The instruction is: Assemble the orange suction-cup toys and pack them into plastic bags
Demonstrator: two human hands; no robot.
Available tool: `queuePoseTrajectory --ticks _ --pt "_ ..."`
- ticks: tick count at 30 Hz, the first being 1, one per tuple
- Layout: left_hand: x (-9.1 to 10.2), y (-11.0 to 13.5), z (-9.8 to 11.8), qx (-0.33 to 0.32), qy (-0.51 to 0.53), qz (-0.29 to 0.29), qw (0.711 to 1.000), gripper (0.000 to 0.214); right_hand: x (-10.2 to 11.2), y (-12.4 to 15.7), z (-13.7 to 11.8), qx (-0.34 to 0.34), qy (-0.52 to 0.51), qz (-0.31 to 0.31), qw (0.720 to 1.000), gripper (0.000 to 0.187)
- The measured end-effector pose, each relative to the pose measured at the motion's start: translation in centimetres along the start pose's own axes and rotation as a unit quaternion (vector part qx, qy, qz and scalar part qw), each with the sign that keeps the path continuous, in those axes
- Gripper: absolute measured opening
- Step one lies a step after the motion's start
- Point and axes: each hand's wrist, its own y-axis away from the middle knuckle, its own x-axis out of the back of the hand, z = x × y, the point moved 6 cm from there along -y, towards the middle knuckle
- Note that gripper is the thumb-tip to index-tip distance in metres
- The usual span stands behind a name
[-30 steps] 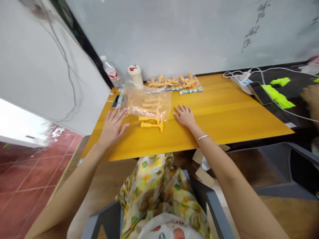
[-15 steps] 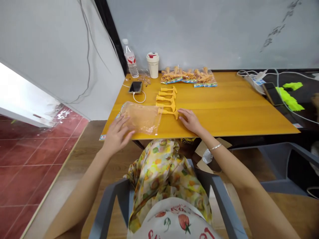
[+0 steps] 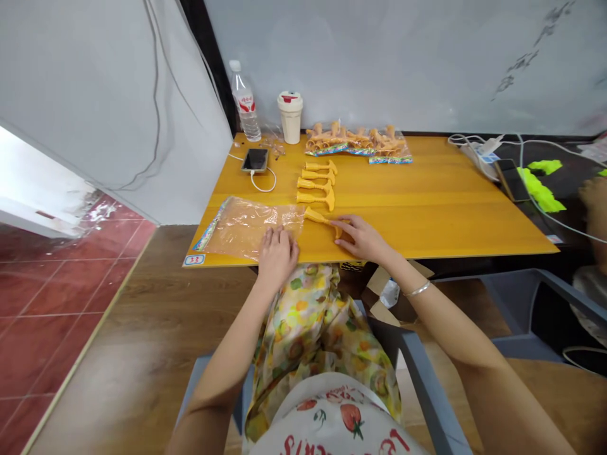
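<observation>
yellow plastic draws the eye on the table [image 3: 427,189]: the yellow piece [image 3: 322,219] nearest the person has shifted and now lies at a slant just below the row, with the right hand [image 3: 360,239] come up against it. its fingers are half curled over the piece, though i can't quite tell from this angle whether they really grip it. the left hand [image 3: 277,256] has moved down onto the clear plastic bag [image 3: 249,227], now spread flat, and rests there palm down with the fingers loosely apart, holding nothing. four more pieces [image 3: 315,183] lie in a tidy row above the right hand, and two packed bags of pieces [image 3: 355,142] sit near the wall.

the orange-yellow tabletop also holds a phone [image 3: 255,160] on a white cable [image 3: 268,188], a water bottle [image 3: 244,104] and a cream cup [image 3: 289,117]. a power strip [image 3: 478,151] lies beyond it on the right. below are a wood floor [image 3: 142,341] and red tiles [image 3: 47,328].
</observation>
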Motion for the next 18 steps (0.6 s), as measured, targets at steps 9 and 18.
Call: queuePoseTrajectory --ticks 9,18 --pt "3.0 -0.6 -1.0 0.102 0.158 0.002 0.982 0.01 0.0 0.4 -0.5 -0.022 -0.127 -0.002 0.992 0.036" --pt "4.0 -0.8 -0.3 0.126 0.265 0.027 0.956 0.009 1.3 2.8 -3.0 -0.13 -0.463 0.041 0.876 0.049"
